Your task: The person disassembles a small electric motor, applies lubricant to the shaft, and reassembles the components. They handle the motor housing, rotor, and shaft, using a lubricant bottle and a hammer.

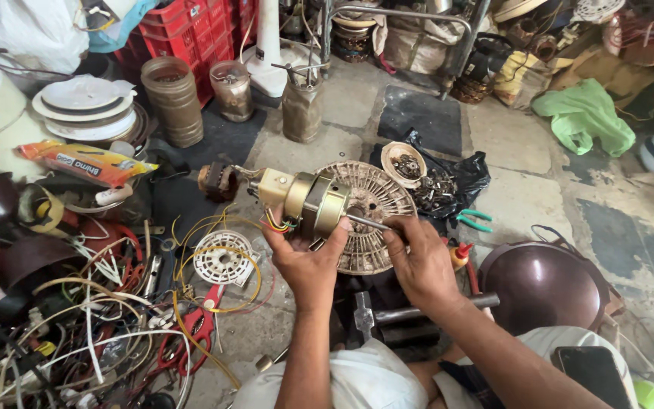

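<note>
The left hand (306,261) clasps the brass-coloured cylindrical fan motor (313,204), already out of its housing, while at three o'clock the right hand (418,261) pinches its steel shaft (369,223), ribbed plastic guard (376,204) still attached.

Left hand (306,261) gripping fan motor (313,204), right hand (418,261) seemingly pinching its shaft (369,223)
</note>
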